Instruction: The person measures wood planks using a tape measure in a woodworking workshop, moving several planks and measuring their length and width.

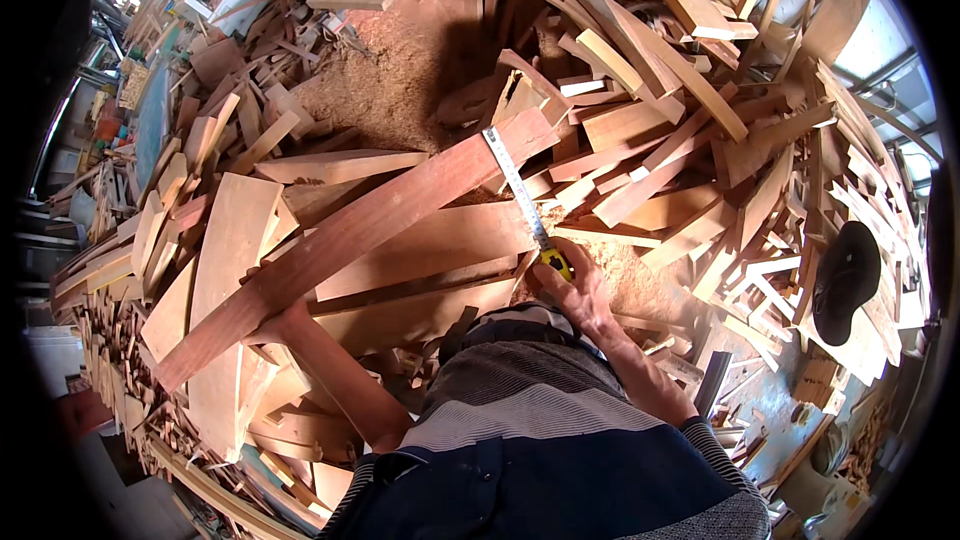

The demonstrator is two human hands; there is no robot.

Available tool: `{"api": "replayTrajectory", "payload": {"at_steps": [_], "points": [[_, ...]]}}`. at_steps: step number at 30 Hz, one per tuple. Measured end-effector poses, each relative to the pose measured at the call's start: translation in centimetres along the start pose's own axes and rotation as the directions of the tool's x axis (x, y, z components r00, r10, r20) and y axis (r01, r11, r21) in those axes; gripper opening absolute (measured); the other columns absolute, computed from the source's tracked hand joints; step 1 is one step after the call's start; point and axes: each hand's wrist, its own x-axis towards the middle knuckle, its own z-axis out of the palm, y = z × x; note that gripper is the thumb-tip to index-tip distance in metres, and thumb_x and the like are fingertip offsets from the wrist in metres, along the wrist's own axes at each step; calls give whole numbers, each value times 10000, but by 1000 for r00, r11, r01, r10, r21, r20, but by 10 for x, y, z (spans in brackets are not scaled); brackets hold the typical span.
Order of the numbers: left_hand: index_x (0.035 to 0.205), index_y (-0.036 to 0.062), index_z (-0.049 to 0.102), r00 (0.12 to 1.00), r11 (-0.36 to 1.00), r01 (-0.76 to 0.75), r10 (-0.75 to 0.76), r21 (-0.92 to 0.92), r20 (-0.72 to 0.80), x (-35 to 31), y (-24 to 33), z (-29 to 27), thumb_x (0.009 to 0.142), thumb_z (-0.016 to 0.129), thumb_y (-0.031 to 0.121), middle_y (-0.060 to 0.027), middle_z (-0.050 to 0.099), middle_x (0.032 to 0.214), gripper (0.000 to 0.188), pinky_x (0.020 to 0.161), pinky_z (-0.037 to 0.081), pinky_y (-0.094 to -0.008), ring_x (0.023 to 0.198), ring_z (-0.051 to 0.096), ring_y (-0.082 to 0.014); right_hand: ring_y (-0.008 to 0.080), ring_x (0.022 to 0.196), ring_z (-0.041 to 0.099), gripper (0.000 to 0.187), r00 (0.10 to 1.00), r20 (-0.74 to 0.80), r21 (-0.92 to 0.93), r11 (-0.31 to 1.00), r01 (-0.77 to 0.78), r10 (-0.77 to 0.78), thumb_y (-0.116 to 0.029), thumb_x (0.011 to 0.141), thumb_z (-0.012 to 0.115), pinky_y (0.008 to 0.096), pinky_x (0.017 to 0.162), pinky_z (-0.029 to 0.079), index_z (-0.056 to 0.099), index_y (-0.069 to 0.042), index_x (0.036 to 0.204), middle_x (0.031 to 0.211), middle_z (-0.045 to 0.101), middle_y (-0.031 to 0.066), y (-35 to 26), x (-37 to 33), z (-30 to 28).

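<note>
A long reddish-brown wooden board (365,240) slants across the middle, its upper end to the right. My left hand (285,318) grips the board from below near its lower left part, with most of the fingers hidden behind it. In my right hand (580,290) is a yellow and black tape measure (556,258), the fingers closed around its case. Its pulled-out blade (518,190) runs up to the board and lies across the face near the upper right end.
Offcuts and boards (680,130) are heaped at the right, with more wood pieces (230,250) at the left. Sawdust (385,80) covers a mound at the far middle. A black cap (846,283) rests on the wood at the far right. Wide boards (430,250) lie beneath the held one.
</note>
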Motion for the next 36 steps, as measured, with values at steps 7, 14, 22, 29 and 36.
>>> {"api": "replayTrajectory", "payload": {"at_steps": [7,14,22,29,36], "points": [[1053,34,664,993,999,-26,21,-38,-116,-14,4,3,790,490,781,-178,674,961,811,881,505,-566,878,654,-376,267,889,647,558,998,45,-9,999,-38,38,-344,835,732,376,781,543,623,31,1233,1031,647,197,-6,2,-3],[1134,33,628,944,988,2,-53,154,326,-10,14,-16,814,394,855,-167,680,972,912,874,524,-552,897,664,-367,165,909,594,508,999,24,248,968,-38,34,-288,844,736,309,771,510,632,24,1230,1068,634,92,22,24,0],[1096,71,590,763,824,411,-546,390,347,-49,-36,48,878,231,875,-140,636,880,907,695,531,-464,753,635,-347,169,767,562,443,835,15,33,835,550,-550,-238,849,752,308,693,476,646,30,1185,988,619,92,-90,85,-12],[1102,34,609,548,559,558,-803,614,234,-75,-88,27,878,156,876,-125,632,872,983,710,539,-405,755,620,-273,250,821,637,410,576,94,-163,558,813,-812,-123,754,743,349,698,523,665,-28,1145,1020,635,142,-185,102,-30],[1220,19,595,362,438,637,-896,635,255,-91,-100,4,858,186,889,-141,676,980,1028,800,561,-411,863,673,-270,298,811,670,455,387,262,-277,315,908,-884,-126,724,748,389,704,575,673,-9,1157,1018,644,178,-238,111,-56]]}}
